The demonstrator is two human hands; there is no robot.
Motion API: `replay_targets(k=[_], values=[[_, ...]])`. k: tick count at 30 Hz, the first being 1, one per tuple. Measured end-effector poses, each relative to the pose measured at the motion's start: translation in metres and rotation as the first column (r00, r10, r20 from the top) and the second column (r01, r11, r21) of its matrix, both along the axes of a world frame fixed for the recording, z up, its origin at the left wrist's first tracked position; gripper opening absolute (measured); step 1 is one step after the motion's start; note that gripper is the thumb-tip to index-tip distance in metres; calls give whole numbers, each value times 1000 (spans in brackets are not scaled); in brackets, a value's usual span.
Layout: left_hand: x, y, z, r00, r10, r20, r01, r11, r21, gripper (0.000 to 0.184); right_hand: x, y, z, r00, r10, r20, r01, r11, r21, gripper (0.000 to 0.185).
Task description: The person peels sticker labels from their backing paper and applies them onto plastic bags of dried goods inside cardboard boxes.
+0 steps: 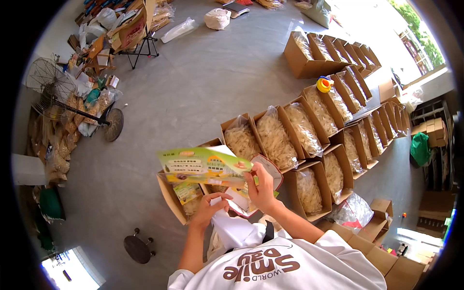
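A green and yellow printed sheet (208, 166) with Chinese lettering is pinched at its right end by my right hand (262, 187). Lower down, the curled fingers of my left hand (212, 209) close on a white sheet-like piece (236, 231) in front of my shirt; whether it is paper or cloth is unclear. Under the printed sheet stands an open cardboard box (169, 197), partly hidden. Inside it, another green printed piece (187, 192) lies over clear-bagged contents. Beside my right hand, a red-edged container or bag (271, 170) shows only in part.
Rows of open cartons (276, 137) with clear bags of pale, flaky goods stretch right. A yellow tape roll (324, 84) rests on them. A round wheeled stool (137, 249) is at lower left. A fan (53, 89) and piled bags line the left wall; flattened cardboard (372, 256) lies right.
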State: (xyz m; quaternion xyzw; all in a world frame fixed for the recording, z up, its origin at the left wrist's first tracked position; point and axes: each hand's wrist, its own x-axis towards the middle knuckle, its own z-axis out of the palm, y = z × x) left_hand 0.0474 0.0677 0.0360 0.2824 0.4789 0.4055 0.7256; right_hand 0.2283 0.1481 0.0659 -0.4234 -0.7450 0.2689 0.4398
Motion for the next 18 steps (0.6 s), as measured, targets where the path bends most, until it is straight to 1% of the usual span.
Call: replay_targets(k=[1, 2, 3, 4, 6, 7, 8, 10, 11, 12, 13, 14, 15, 16, 17, 18], values=[[2, -1, -14, 998, 54, -31, -56, 998, -42, 16, -1, 4, -9, 961, -20, -274, -75, 941, -329, 7], [7, -2, -28, 992, 107, -65, -112, 990, -83, 19, -1, 10, -17, 855, -131, -502, -228, 775, -590, 5], [18, -4, -43, 943, 323, -82, -325, 946, -10, 35, 1, 18, -21, 823, -102, -559, -376, 639, -671, 4], [32, -1, -39, 885, 465, -13, -465, 884, -46, 38, 3, 23, -36, 825, -61, -562, -448, 538, -715, 6], [35, -3, -56, 890, 455, 11, -456, 890, 18, 42, 8, 27, -53, 932, 160, -325, -353, 600, -717, 12], [41, 9, -68, 637, 605, 478, -520, 795, -314, 40, 11, 31, -57, 935, 183, -305, -351, 609, -711, 15], [52, 12, -77, 809, 586, 44, -530, 760, -375, 41, 16, 35, -62, 935, 183, -305, -352, 599, -719, 15], [59, 23, -96, 703, 679, 211, -560, 711, -425, 42, 28, 48, -78, 950, 165, -264, -308, 610, -730, 16], [64, 28, -108, 738, 674, 45, -615, 698, -365, 37, 36, 55, -91, 958, 153, -242, -284, 625, -727, 15], [68, 36, -115, 745, 655, -126, -658, 690, -301, 33, 42, 66, -101, 978, 97, -186, -207, 601, -772, 14], [52, 42, -131, 886, 447, -123, -462, 869, -175, 17, 49, 77, -120, 992, 67, -110, -128, 625, -770, 13], [45, 48, -151, 849, 444, -286, -509, 833, -216, 8, 55, 88, -146, 999, 40, -34, -52, 647, -761, 13], [37, 68, -141, 831, 330, -447, -486, 823, -295, 10, 62, 102, -176, 1000, 4, 11, 6, 670, -742, 12], [17, 72, -171, 764, 215, -609, -415, 886, -208, 12, 70, 115, -207, 998, -35, 55, 64, 689, -722, 11], [2, 84, -189, 677, 120, -726, -377, 904, -202, 16, 74, 132, -229, 995, -70, 64, 94, 652, -752, 11], [-16, 96, -212, 592, 48, -805, -291, 944, -157, 20, 78, 147, -248, 991, -107, 78, 127, 613, -780, 11]])
